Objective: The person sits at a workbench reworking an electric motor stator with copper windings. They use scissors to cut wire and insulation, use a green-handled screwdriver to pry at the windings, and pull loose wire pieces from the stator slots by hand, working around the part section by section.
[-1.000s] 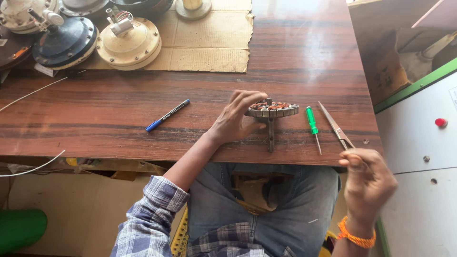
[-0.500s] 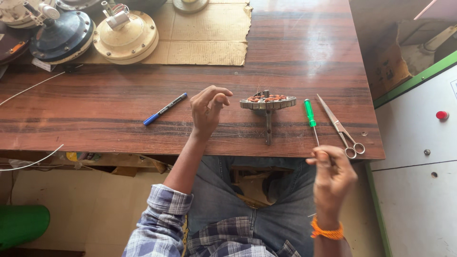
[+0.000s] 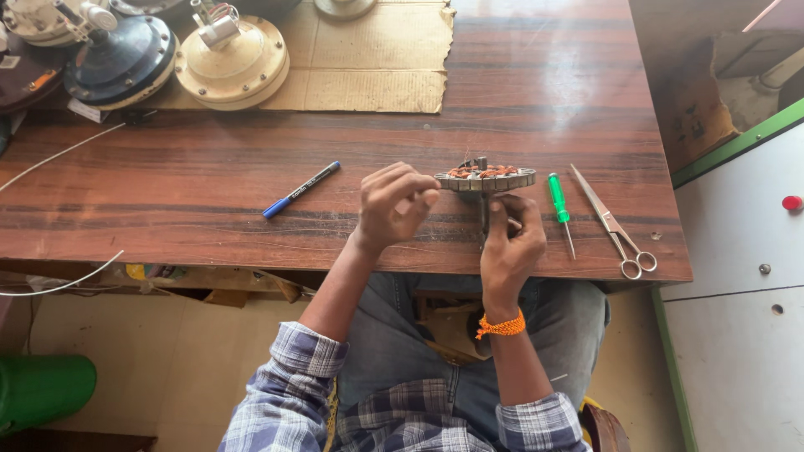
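The wound stator, a toothed metal disc with copper coils on a central shaft, stands at the near edge of the tabletop, between the two hands. The left hand has its fingers curled and closed against the disc's left rim; whether they pinch a strand of wire cannot be told. The right hand is wrapped around the shaft just below the disc, fingers pressed together on it. Risk: the part is carried on a thin shaft close to the edge, so a slackened right-hand grip is likely to let it tip toward the lap. Risk: pressure from the left fingers on the coils may nick or displace the fine winding. A green-handled screwdriver lies just right of the right fingers and scissors lie beyond it; a sideways sweep of that hand may knock either off the tabletop. The blue marker lies well left of the left fingers.
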### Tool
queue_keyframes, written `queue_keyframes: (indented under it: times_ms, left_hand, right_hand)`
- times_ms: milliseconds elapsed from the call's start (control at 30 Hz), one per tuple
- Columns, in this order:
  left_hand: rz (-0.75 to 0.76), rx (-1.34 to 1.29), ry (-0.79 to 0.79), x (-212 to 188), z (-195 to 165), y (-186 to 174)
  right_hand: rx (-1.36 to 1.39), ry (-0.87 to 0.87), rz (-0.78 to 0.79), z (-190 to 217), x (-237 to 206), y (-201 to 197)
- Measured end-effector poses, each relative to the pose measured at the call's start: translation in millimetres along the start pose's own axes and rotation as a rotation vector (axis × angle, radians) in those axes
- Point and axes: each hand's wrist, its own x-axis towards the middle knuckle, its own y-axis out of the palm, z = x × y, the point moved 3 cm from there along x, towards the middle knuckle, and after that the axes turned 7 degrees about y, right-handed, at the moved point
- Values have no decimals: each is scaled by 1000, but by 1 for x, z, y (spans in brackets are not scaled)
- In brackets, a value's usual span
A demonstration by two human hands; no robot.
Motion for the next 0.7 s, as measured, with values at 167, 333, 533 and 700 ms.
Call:
queue_keyframes:
  times_ms: [167, 333, 533, 700]
  left_hand:
    - [412, 241, 151, 0, -13, 16]
    - [438, 407, 341, -5, -14, 24]
    - [389, 526, 408, -5, -16, 35]
    - [381, 487, 377, -1, -19, 36]
  right_hand:
    - [-209, -121, 14, 5, -14, -9]
    - [-366, -263, 38, 20, -22, -7]
    - [-371, -200, 85, 16, -18, -11]
    - [-344, -85, 147, 11, -9, -17]
